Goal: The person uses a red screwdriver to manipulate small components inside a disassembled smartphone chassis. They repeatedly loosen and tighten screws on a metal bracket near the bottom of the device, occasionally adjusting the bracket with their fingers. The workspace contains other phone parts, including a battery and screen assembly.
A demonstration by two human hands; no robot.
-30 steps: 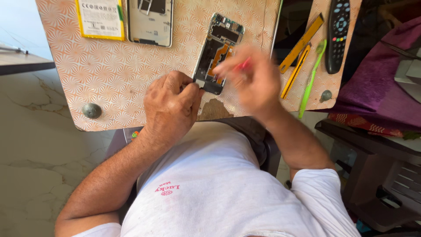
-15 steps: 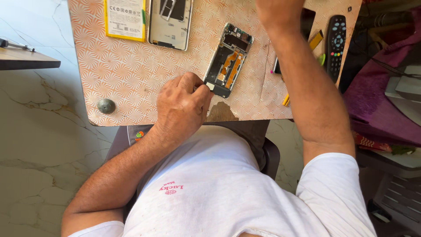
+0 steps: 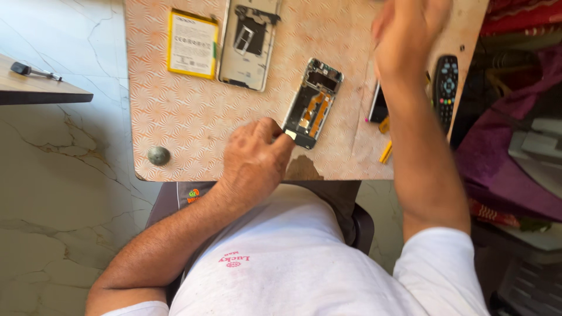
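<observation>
The left hand (image 3: 253, 161) rests on the near edge of the tabletop (image 3: 175, 117), its fingertips pinching the near corner of the opened phone frame (image 3: 312, 102). That frame lies just past those fingers, toward one o'clock from the left hand, its long axis running from the near end at seven o'clock up to one o'clock, with orange ribbon cables showing inside. The right hand (image 3: 410, 35) is lifted above the tabletop, off at two o'clock from the frame and clearly the farther of the two; it looks loosely curled and blurred, so whether it grips anything I cannot tell. Under that forearm sit yellow pry tools (image 3: 385, 153) and a black remote control (image 3: 446, 88). Farther out, at eleven o'clock, lie a phone back cover (image 3: 249, 44) and a yellow-edged battery (image 3: 192, 44). The tabletop is patterned laminate above a marble floor (image 3: 58, 193).
</observation>
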